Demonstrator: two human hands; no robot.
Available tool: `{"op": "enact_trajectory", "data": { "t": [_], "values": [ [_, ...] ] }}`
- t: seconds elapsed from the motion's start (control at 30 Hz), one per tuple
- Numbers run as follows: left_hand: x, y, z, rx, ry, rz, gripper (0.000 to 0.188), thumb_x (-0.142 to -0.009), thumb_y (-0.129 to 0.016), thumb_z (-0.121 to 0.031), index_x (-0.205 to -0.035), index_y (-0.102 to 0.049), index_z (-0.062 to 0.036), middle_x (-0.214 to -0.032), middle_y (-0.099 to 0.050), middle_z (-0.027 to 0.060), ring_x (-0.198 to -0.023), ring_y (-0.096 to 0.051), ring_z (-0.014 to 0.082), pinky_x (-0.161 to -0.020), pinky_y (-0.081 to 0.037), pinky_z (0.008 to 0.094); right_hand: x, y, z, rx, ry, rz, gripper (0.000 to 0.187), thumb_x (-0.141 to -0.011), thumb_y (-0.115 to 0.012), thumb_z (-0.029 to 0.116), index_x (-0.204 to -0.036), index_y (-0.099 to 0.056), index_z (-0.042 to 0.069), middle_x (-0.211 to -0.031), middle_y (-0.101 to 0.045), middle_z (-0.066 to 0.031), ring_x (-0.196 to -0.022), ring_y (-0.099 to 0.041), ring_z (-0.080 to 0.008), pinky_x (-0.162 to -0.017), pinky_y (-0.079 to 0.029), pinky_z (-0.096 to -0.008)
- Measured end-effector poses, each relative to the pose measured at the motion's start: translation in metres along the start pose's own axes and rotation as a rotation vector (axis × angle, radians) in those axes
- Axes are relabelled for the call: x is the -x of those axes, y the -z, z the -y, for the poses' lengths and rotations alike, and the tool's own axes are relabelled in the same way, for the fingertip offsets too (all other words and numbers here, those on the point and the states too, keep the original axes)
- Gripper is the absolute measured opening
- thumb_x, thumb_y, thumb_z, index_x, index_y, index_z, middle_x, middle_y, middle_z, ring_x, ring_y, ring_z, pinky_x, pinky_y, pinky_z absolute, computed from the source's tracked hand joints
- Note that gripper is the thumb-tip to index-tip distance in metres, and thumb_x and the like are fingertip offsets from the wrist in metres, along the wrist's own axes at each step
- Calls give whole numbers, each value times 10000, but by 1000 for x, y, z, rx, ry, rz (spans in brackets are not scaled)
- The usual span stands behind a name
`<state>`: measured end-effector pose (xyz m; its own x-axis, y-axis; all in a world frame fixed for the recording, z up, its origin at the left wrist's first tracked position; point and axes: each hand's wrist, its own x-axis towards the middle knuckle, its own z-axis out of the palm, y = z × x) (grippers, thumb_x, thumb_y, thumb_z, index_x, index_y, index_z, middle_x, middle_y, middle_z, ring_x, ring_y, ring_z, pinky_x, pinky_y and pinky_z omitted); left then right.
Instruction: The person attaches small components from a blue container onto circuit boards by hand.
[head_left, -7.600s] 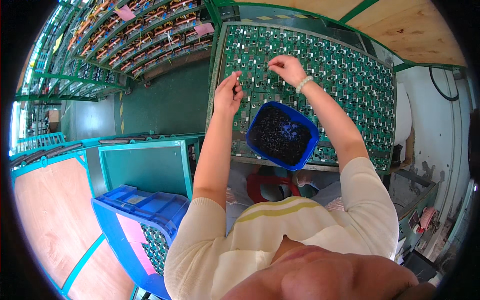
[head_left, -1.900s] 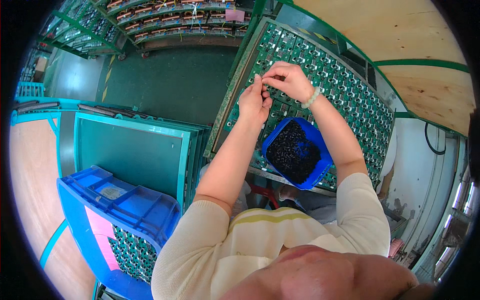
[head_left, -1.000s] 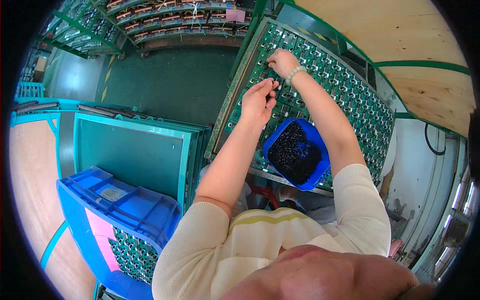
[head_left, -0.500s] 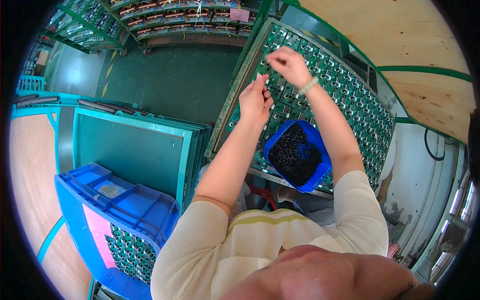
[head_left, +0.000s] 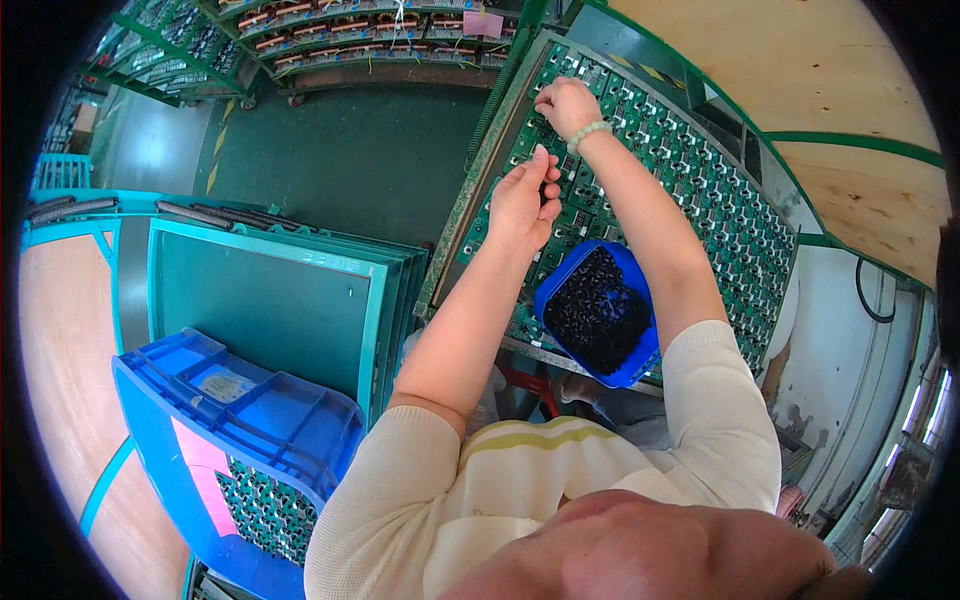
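Rows of green circuit boards [head_left: 705, 205] with small dark and silvery parts fill a tilted metal-edged tray [head_left: 440, 265] in front of me. My right hand [head_left: 568, 106] reaches to the tray's far left part, fingertips pinched down at the boards; whatever they grip is too small to make out. Nearer and slightly left, my left hand [head_left: 524, 198] hovers over the boards with its fingers curled and thumb raised. Something tiny and dark may be in its palm, mostly hidden. Between my forearms, a blue plastic bin [head_left: 634, 268] full of small black parts [head_left: 592, 312] rests on the tray's near side.
Left of the tray stand stacked teal frames [head_left: 260, 290]. A blue crate [head_left: 225, 390] holding more circuit boards [head_left: 262, 505] and pink sheets is at lower left. Loaded racks [head_left: 380, 45] stand at the back; green-framed plywood panels [head_left: 850, 70] rise on the right.
My right hand has moved farther away, up the tray, and lowered its fingertips to the boards. My left hand has shifted slightly right, still curled. The bin appears in nearly the same place.
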<state>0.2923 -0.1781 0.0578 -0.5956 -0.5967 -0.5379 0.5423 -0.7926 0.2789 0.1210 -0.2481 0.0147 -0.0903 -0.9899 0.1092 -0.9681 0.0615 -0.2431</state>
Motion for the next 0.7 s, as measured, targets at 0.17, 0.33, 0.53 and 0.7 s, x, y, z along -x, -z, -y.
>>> {"op": "enact_trajectory", "data": {
  "t": [0.17,0.33,0.53,0.7],
  "values": [
    [1,-8,5,-17,-17,24,161,-840,-564,-169,-880,-555,-13,-724,-518,13,-534,-413,54,-379,-289,162,-7,-4,-1,62,-115,77,107,-694,-590,155,-763,-661,115,-858,-597,-100,-877,-545,-284,-774,-453,-368],
    [2,-10,6,-25,-44,-59,152,-840,-564,-172,-858,-557,-22,-713,-528,19,-522,-415,60,-377,-295,166,5,14,-5,-50,-58,10,132,-684,-622,151,-802,-669,115,-846,-609,-101,-822,-575,-257,-758,-464,-324],
    [0,-6,4,17,-48,-51,224,-833,-573,-257,-755,-509,-57,-655,-477,-1,-503,-404,59,-355,-291,174,65,80,27,-988,64,365,114,-791,-593,71,-891,-630,30,-867,-598,-29,-809,-553,-93,-731,-445,-233],
    [3,-9,9,-47,-27,-98,254,-832,-570,-288,-790,-500,-48,-648,-448,-5,-499,-394,64,-352,-276,176,81,75,21,-1024,131,289,128,-774,-604,27,-901,-604,15,-842,-600,-30,-786,-557,-94,-716,-450,-220]
  ]
}}
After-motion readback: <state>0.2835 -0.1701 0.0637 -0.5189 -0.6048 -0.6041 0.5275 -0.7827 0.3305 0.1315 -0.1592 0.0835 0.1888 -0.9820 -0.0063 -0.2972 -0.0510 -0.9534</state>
